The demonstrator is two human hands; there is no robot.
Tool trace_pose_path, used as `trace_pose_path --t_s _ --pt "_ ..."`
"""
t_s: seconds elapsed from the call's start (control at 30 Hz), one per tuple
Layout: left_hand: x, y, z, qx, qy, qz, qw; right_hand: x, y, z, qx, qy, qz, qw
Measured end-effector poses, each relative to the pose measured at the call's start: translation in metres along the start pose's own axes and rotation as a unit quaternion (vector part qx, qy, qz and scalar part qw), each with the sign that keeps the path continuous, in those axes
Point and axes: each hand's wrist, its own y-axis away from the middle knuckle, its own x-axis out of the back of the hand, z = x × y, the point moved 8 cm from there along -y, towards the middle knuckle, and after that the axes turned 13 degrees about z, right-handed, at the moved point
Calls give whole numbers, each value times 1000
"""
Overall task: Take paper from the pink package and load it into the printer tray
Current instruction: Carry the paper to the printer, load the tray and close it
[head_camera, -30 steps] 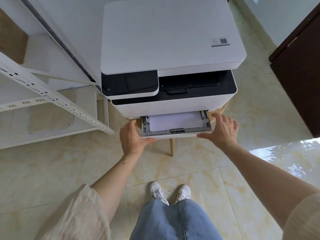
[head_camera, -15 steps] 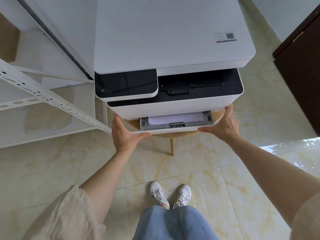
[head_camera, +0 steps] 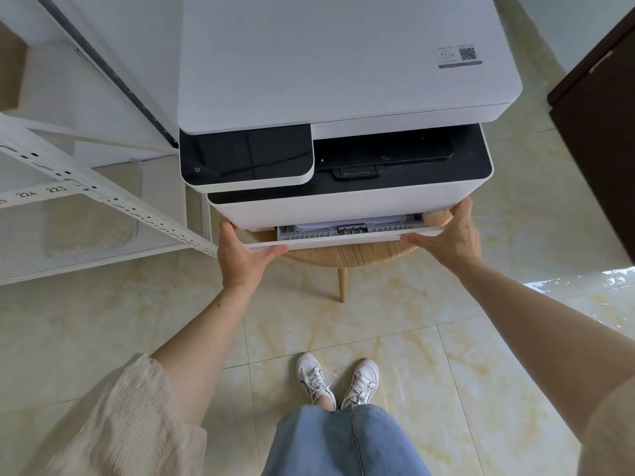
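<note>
A white printer (head_camera: 343,63) with a black control panel stands on a round wooden stool (head_camera: 347,257). Its paper tray (head_camera: 343,239) sticks out only a little from the bottom front; a thin strip of white paper (head_camera: 326,225) shows inside it. My left hand (head_camera: 240,255) grips the tray's left front corner, thumb under the front edge. My right hand (head_camera: 450,235) grips the right front corner the same way. The pink package is not in view.
A white metal shelving rack (head_camera: 103,197) with numbered labels stands to the left, close to the printer. A dark wooden door or cabinet (head_camera: 601,149) is at the right. Below are beige floor tiles, my jeans and white shoes (head_camera: 338,381).
The tray has slid most of the way into the printer, both hands moving with it. Far less of the paper stack shows now than a second ago.
</note>
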Motion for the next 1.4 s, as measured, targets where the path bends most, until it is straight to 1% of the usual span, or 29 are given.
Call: trace_pose_path --t_s 0.13,0.23,0.4,0.5,0.67,0.8,0.93,1.17,1.4 --pt "-3 -4 -5 2 18 -14 1000 1 -2 -1 -6 -19 0 1000" --pt "-1 -5 -3 -3 25 -11 1000 2 -6 -5 0 -17 0 1000" --pt "2 -9 -2 -7 24 1 1000 1 -7 -4 -16 -29 -18 999" --pt "3 -11 1 -2 15 23 1000 1 -7 -4 -38 -46 1 998" --pt "3 -18 10 28 -2 92 995 1 -8 -11 -84 -82 62 991" --pt "3 -19 10 25 -26 106 994 0 -8 -11 -91 -76 76 990" --pt "4 -18 12 18 -37 107 993 1 -8 -10 -85 -67 77 991" --pt "9 -19 15 34 -63 96 993 1 -7 -12 -76 -51 63 994" --pt "13 -23 18 20 -93 61 994 4 -9 -10 -66 -34 44 996"
